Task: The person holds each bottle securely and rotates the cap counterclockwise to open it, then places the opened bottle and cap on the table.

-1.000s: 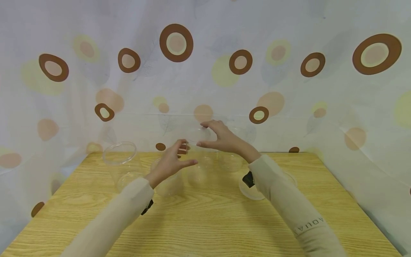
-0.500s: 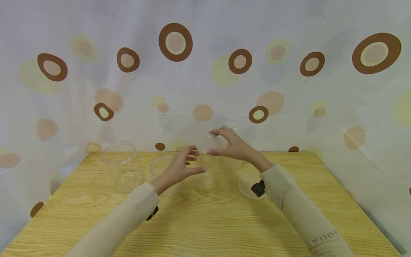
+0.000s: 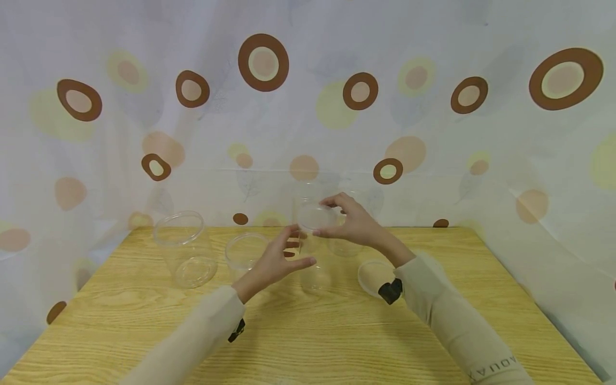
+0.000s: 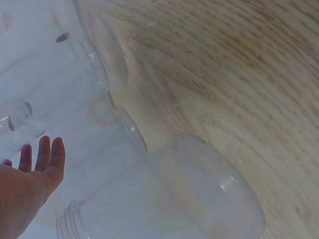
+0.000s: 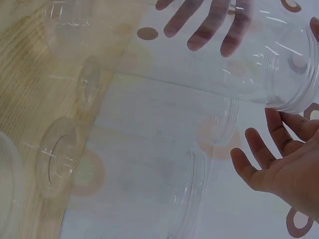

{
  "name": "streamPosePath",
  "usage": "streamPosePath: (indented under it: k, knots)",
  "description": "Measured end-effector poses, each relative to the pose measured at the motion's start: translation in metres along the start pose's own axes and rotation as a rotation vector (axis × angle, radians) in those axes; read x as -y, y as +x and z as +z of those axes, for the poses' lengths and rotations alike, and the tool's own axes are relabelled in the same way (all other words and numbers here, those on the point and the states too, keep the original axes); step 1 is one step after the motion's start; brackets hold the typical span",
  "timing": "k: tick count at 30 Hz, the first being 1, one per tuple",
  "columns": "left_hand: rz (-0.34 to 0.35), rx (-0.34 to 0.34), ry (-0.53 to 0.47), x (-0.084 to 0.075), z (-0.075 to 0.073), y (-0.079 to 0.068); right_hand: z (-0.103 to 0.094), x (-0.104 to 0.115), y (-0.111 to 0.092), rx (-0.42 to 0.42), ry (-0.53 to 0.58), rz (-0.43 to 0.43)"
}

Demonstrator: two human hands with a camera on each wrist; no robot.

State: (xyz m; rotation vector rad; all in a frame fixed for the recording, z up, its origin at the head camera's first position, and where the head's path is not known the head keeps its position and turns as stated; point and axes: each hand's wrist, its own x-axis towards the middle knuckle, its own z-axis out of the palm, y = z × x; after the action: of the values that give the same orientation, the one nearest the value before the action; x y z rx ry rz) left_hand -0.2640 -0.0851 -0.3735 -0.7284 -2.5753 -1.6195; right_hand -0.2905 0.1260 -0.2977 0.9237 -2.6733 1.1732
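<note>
A transparent plastic jar stands between my two hands at the centre of the head view. My left hand holds its body from the left, with fingers behind and the thumb in front. In the right wrist view the fingers of that hand show through the jar wall. My right hand grips the jar's round top between thumb and fingers. From these frames I cannot tell whether a lid sits on that top, or whether the base touches the table. Behind my right hand stands another transparent jar.
A large transparent jar and a shorter one stand on the left of the wooden table. A round whitish lid lies right of the hands, partly covered by my right wrist's camera. A patterned cloth hangs behind.
Both hands have shifted to the right and nearer to me, bringing the jar between them along. The shorter jar on the left and the lid on the right are less covered now.
</note>
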Motion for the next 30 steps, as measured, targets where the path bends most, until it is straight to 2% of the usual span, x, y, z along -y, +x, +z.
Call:
streamPosePath:
  k: [12, 22, 30]
  knots:
    - [-0.015, -0.057, -0.084, 0.005, 0.015, -0.006, 0.008, 0.006, -0.006, -0.094, 0.029, 0.068]
    - [-0.046, -0.022, -0.105, -0.018, 0.016, -0.016, 0.007, 0.006, -0.008, -0.113, 0.049, 0.096]
    - [-0.024, -0.041, -0.107, -0.02, 0.018, -0.017, 0.006, 0.006, -0.011, -0.092, 0.132, 0.109]
